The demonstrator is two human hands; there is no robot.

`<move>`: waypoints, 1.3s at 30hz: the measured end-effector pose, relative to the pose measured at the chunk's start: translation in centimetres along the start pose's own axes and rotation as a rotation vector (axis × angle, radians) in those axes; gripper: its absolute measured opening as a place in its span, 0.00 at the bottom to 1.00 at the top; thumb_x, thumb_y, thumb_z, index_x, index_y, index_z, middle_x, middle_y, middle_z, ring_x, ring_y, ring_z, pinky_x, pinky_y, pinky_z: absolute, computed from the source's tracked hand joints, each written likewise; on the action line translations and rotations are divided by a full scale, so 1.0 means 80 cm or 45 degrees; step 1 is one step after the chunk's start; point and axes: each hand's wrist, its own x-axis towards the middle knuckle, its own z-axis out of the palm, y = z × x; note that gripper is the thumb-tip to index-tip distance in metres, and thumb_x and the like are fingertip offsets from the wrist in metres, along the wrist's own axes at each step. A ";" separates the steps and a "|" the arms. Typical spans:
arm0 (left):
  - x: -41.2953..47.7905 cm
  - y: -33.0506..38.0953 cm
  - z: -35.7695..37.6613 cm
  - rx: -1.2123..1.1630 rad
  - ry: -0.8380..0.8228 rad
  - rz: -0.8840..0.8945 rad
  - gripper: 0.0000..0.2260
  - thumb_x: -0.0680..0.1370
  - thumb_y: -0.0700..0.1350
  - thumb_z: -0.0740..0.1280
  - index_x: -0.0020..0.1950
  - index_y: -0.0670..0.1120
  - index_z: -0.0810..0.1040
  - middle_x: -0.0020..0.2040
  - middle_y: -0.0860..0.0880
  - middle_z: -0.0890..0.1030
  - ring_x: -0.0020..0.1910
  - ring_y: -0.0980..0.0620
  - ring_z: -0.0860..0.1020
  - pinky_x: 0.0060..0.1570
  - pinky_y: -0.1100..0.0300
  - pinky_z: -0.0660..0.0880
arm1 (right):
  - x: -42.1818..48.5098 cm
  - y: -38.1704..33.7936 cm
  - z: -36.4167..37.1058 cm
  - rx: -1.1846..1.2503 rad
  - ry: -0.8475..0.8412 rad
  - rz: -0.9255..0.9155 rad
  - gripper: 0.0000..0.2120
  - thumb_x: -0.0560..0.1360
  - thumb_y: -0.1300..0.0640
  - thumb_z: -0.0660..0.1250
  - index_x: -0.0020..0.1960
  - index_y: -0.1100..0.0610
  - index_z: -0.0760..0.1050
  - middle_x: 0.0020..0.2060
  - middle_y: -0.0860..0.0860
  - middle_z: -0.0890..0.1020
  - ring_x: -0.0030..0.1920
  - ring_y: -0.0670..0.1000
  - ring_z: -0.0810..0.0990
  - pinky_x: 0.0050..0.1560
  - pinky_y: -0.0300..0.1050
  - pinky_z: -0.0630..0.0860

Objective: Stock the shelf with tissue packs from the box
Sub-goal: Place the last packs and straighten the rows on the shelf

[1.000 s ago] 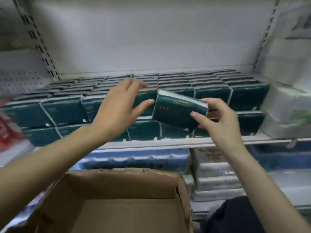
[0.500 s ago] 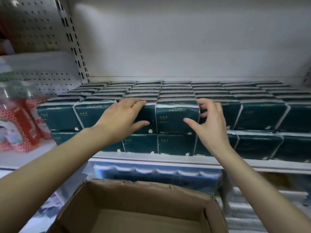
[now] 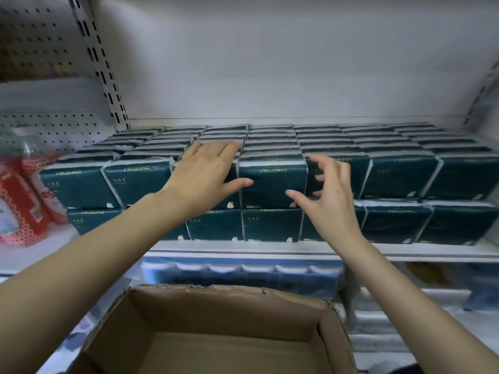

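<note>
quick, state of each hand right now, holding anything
left hand: open, fingers flat on the top row of tissue packs, holding nothing.
right hand: open, fingers loosely curled, holding nothing.

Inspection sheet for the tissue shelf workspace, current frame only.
surface: white metal shelf, filled across by packs in two layers.
job's things: dark green plastic tissue packs; brown cardboard box below, open, no packs in visible part.
clutter: red-and-white patterned packages at left, blurred.
grips: left hand flat on top packs; right hand loosely curled, holding nothing.
cables: nothing seen.
surroundings: white perforated panel upper left; blue-and-white packs on lower shelf.
</note>
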 end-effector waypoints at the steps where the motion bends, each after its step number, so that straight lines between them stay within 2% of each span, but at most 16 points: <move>1: 0.001 0.005 -0.001 -0.029 0.033 0.015 0.31 0.77 0.61 0.61 0.75 0.45 0.63 0.71 0.47 0.70 0.70 0.46 0.67 0.74 0.49 0.54 | -0.002 0.000 -0.008 0.016 0.002 -0.003 0.32 0.68 0.55 0.77 0.68 0.51 0.67 0.57 0.46 0.64 0.54 0.47 0.71 0.55 0.50 0.77; 5: 0.008 0.044 -0.007 -0.138 0.208 0.201 0.28 0.77 0.62 0.57 0.69 0.44 0.71 0.65 0.46 0.76 0.64 0.45 0.72 0.67 0.49 0.64 | -0.009 0.005 -0.052 0.034 0.005 0.000 0.31 0.69 0.54 0.76 0.68 0.49 0.66 0.58 0.46 0.64 0.52 0.44 0.72 0.53 0.42 0.75; 7: 0.018 0.080 -0.011 -0.234 0.213 0.315 0.26 0.78 0.61 0.55 0.67 0.45 0.72 0.63 0.48 0.77 0.62 0.46 0.74 0.63 0.50 0.68 | -0.015 0.016 -0.086 0.022 0.047 0.023 0.30 0.70 0.53 0.75 0.68 0.48 0.65 0.57 0.46 0.64 0.51 0.45 0.74 0.51 0.38 0.75; 10: 0.040 0.155 -0.007 -0.368 0.146 0.503 0.25 0.78 0.61 0.54 0.67 0.47 0.72 0.64 0.49 0.76 0.63 0.48 0.74 0.62 0.51 0.70 | -0.038 0.049 -0.152 0.000 0.146 0.125 0.26 0.71 0.54 0.74 0.65 0.47 0.66 0.56 0.47 0.66 0.49 0.45 0.76 0.46 0.32 0.75; 12: 0.056 0.215 0.001 -0.471 0.039 0.609 0.25 0.79 0.62 0.54 0.68 0.48 0.71 0.64 0.50 0.75 0.63 0.50 0.73 0.61 0.49 0.72 | -0.066 0.083 -0.199 0.007 0.224 0.292 0.22 0.73 0.55 0.73 0.61 0.46 0.67 0.57 0.49 0.68 0.47 0.43 0.77 0.43 0.28 0.73; 15: 0.078 0.310 0.024 -0.618 -0.138 0.750 0.23 0.78 0.61 0.56 0.65 0.49 0.74 0.60 0.51 0.77 0.57 0.51 0.76 0.54 0.47 0.75 | -0.124 0.151 -0.271 -0.001 0.355 0.561 0.16 0.73 0.55 0.72 0.58 0.49 0.71 0.57 0.53 0.72 0.40 0.37 0.77 0.42 0.26 0.71; 17: 0.091 0.376 0.052 -0.686 -0.273 0.846 0.23 0.76 0.60 0.56 0.61 0.47 0.76 0.56 0.49 0.79 0.53 0.51 0.78 0.52 0.49 0.75 | -0.170 0.204 -0.314 -0.032 0.432 0.752 0.14 0.73 0.55 0.72 0.56 0.50 0.72 0.56 0.54 0.74 0.40 0.38 0.77 0.44 0.29 0.73; 20: 0.096 0.470 0.123 -0.807 -0.461 0.968 0.20 0.77 0.58 0.59 0.58 0.46 0.78 0.53 0.48 0.81 0.51 0.51 0.79 0.53 0.54 0.74 | -0.252 0.285 -0.358 0.004 0.607 1.055 0.11 0.73 0.55 0.72 0.54 0.54 0.74 0.53 0.56 0.77 0.46 0.51 0.78 0.50 0.49 0.77; 23: 0.085 0.560 0.214 -0.846 -0.672 1.040 0.19 0.79 0.56 0.63 0.63 0.44 0.76 0.58 0.49 0.80 0.53 0.53 0.79 0.53 0.65 0.71 | -0.357 0.362 -0.383 -0.039 0.846 1.359 0.10 0.73 0.58 0.73 0.51 0.57 0.74 0.47 0.57 0.78 0.46 0.51 0.75 0.46 0.46 0.76; 25: 0.075 0.611 0.274 -0.880 -0.837 1.019 0.20 0.79 0.55 0.63 0.67 0.45 0.73 0.63 0.50 0.77 0.57 0.54 0.78 0.58 0.61 0.73 | -0.426 0.404 -0.387 -0.082 0.956 1.572 0.11 0.73 0.58 0.73 0.50 0.57 0.73 0.45 0.55 0.77 0.45 0.52 0.75 0.42 0.41 0.74; 27: 0.063 0.654 0.336 -0.887 -0.939 0.983 0.21 0.79 0.55 0.62 0.68 0.46 0.72 0.65 0.50 0.76 0.60 0.53 0.76 0.60 0.58 0.72 | -0.493 0.445 -0.385 -0.120 1.050 1.778 0.13 0.71 0.58 0.74 0.50 0.59 0.73 0.41 0.52 0.76 0.44 0.54 0.75 0.43 0.45 0.73; 29: 0.050 0.682 0.399 -0.886 -0.995 0.914 0.21 0.79 0.57 0.62 0.68 0.47 0.72 0.65 0.49 0.75 0.62 0.51 0.75 0.62 0.56 0.71 | -0.553 0.482 -0.374 -0.183 1.140 1.965 0.16 0.69 0.57 0.76 0.52 0.62 0.75 0.42 0.54 0.77 0.44 0.55 0.77 0.43 0.46 0.72; 31: 0.034 0.698 0.456 -0.884 -1.026 0.841 0.24 0.78 0.61 0.61 0.68 0.48 0.72 0.65 0.48 0.75 0.63 0.50 0.74 0.64 0.56 0.70 | -0.598 0.514 -0.364 -0.257 1.179 2.111 0.22 0.68 0.53 0.77 0.54 0.64 0.75 0.47 0.59 0.79 0.47 0.59 0.79 0.47 0.52 0.76; 34: 0.005 0.706 0.529 -0.840 -1.011 0.859 0.25 0.77 0.59 0.59 0.71 0.48 0.69 0.71 0.49 0.70 0.65 0.50 0.72 0.63 0.62 0.65 | -0.641 0.552 -0.352 -0.401 1.235 2.299 0.28 0.66 0.50 0.79 0.58 0.64 0.73 0.53 0.62 0.78 0.54 0.63 0.78 0.54 0.58 0.75; 37: -0.017 0.697 0.590 -0.843 -0.955 0.900 0.28 0.79 0.62 0.58 0.74 0.49 0.66 0.75 0.51 0.64 0.72 0.56 0.62 0.68 0.67 0.55 | -0.669 0.583 -0.341 -0.518 1.243 2.387 0.35 0.64 0.44 0.78 0.61 0.61 0.70 0.57 0.62 0.76 0.58 0.63 0.75 0.58 0.59 0.73; 39: -0.026 0.687 0.623 -0.797 -0.906 0.951 0.31 0.77 0.65 0.54 0.76 0.49 0.64 0.76 0.51 0.61 0.74 0.60 0.56 0.72 0.65 0.49 | -0.686 0.605 -0.330 -0.509 1.222 2.419 0.37 0.62 0.40 0.77 0.61 0.61 0.71 0.56 0.62 0.78 0.57 0.63 0.76 0.58 0.61 0.74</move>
